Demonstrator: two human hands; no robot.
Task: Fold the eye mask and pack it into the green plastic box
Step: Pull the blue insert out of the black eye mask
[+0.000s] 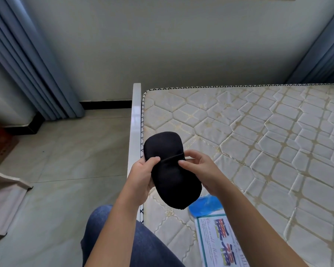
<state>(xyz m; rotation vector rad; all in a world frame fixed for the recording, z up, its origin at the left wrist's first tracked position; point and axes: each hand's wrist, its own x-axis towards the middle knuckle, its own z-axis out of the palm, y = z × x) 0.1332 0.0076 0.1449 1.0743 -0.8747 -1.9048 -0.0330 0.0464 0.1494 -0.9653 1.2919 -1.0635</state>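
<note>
While you hold black eye mask (pixel 172 174) above mattress (pixel 258 132) edge: L hand (pixel 141 174) grips its left side, R hand (pixel 199 166) pinches elastic strap (pixel 172 158) at mid-line, prob. to set fold. Green box not in view.

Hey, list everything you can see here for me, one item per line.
eye mask: one, black, centre, strap across its middle
mattress: one, cream quilted, right side
bed frame: one, white, along mattress's left edge
plastic item: one, blue, on mattress below the mask
printed label: one, white with coloured characters, on mattress, bottom
curtains: two, grey-blue, far left and far right
floor: one, beige tiles, left
jeans leg: one, blue, bottom centre
left hand: one, holds mask's left side
right hand: one, pinches mask by the strap
</note>
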